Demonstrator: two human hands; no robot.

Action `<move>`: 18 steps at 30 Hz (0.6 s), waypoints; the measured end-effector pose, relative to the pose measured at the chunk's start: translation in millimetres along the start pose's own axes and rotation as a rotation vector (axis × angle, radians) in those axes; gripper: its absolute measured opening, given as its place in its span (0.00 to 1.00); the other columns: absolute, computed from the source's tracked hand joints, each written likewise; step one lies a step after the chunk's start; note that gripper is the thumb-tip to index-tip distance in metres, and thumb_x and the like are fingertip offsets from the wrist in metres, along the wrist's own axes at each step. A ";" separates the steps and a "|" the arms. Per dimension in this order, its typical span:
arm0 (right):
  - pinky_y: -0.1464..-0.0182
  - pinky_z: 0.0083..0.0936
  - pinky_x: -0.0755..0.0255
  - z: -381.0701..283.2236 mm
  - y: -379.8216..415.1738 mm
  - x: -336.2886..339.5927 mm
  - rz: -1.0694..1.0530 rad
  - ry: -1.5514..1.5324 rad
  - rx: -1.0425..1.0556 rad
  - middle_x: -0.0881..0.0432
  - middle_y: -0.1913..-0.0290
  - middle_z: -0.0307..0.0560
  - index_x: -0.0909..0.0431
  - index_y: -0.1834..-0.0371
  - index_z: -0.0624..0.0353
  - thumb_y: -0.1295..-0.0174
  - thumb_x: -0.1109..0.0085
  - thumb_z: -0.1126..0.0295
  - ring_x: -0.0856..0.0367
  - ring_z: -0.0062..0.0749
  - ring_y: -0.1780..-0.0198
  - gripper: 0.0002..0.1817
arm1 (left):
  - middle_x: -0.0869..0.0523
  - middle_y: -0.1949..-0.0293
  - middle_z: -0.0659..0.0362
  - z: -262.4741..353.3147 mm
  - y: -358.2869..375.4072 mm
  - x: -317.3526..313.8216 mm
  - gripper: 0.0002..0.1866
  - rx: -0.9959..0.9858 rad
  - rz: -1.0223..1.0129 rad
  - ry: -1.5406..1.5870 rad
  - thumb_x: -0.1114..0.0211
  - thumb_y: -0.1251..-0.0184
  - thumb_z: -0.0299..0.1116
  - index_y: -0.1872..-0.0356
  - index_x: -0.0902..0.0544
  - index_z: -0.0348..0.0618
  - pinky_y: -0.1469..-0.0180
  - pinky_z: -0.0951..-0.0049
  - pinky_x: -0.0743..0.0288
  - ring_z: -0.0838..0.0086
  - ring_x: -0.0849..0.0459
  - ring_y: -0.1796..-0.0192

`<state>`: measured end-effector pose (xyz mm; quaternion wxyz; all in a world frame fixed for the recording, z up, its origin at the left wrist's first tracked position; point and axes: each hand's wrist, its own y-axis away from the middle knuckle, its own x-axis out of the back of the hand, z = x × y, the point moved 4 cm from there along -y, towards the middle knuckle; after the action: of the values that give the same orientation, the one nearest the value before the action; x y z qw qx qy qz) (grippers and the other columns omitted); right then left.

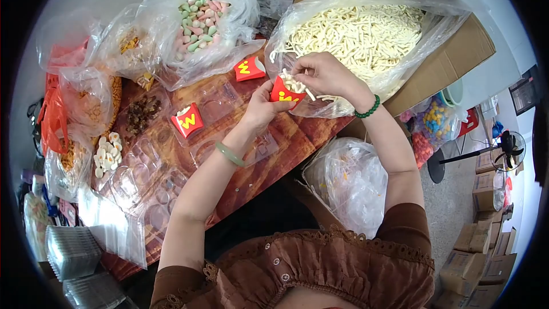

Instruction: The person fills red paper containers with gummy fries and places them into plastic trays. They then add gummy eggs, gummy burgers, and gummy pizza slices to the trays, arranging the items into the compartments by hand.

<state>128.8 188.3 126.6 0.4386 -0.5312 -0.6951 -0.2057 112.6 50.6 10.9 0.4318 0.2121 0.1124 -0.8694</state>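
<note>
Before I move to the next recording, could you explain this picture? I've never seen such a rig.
There is no machine: a person works with two bare hands, seen by one camera on their head, facing forward and down. The left hand holds a red carton with pale sticks in it. The right hand is at the carton's opening; whether it grips a stick is hard to tell. On the table are two more cartons and clear trays. An open bag beyond holds many similar sticks.

Yellow-marked red carton (287,95), pale sticks (293,83) poking out
</note>
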 end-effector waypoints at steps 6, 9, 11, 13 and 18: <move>0.68 0.12 0.32 -17.1 -6.7 -0.6 0.148 -0.320 -0.102 0.24 0.71 0.32 0.24 0.65 0.62 0.41 0.42 0.74 0.27 0.10 0.70 0.04 | 0.19 0.52 0.58 1.4 16.7 16.1 0.25 0.036 0.053 0.141 0.33 0.48 0.15 0.47 0.28 0.39 0.53 0.72 0.20 0.72 0.18 0.52; 0.67 0.12 0.32 -16.0 -10.2 -0.7 0.240 -0.578 -0.029 0.23 0.71 0.33 0.25 0.63 0.63 0.40 0.43 0.76 0.26 0.11 0.69 0.04 | 0.19 0.51 0.58 0.9 19.0 18.4 0.25 0.048 0.075 0.201 0.33 0.47 0.16 0.47 0.28 0.41 0.54 0.72 0.20 0.72 0.18 0.52; 0.67 0.13 0.31 -5.3 -11.8 2.9 0.238 -0.604 -0.063 0.22 0.69 0.34 0.25 0.62 0.63 0.40 0.42 0.78 0.25 0.13 0.68 0.05 | 0.19 0.51 0.58 0.0 18.5 17.2 0.25 0.045 0.081 0.216 0.34 0.47 0.16 0.47 0.28 0.42 0.55 0.72 0.20 0.71 0.18 0.52; 0.66 0.13 0.29 17.0 -13.8 14.2 0.434 -0.510 -0.032 0.21 0.67 0.36 0.25 0.62 0.64 0.40 0.41 0.76 0.24 0.15 0.67 0.05 | 0.19 0.51 0.58 -2.3 16.9 18.1 0.25 0.037 0.110 0.228 0.33 0.47 0.17 0.46 0.28 0.43 0.55 0.72 0.20 0.72 0.18 0.53; 0.66 0.19 0.29 -3.0 11.7 20.3 0.279 0.081 -0.280 0.20 0.66 0.40 0.23 0.51 0.59 0.47 0.32 0.69 0.25 0.18 0.69 0.20 | 0.19 0.52 0.58 2.5 17.1 20.1 0.25 -0.006 0.174 0.259 0.33 0.47 0.16 0.47 0.28 0.41 0.53 0.72 0.20 0.72 0.18 0.52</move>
<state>139.7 201.5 142.9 0.4121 -0.6695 -0.5612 -0.2588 114.7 25.3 3.6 0.4878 0.3302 0.1512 -0.7938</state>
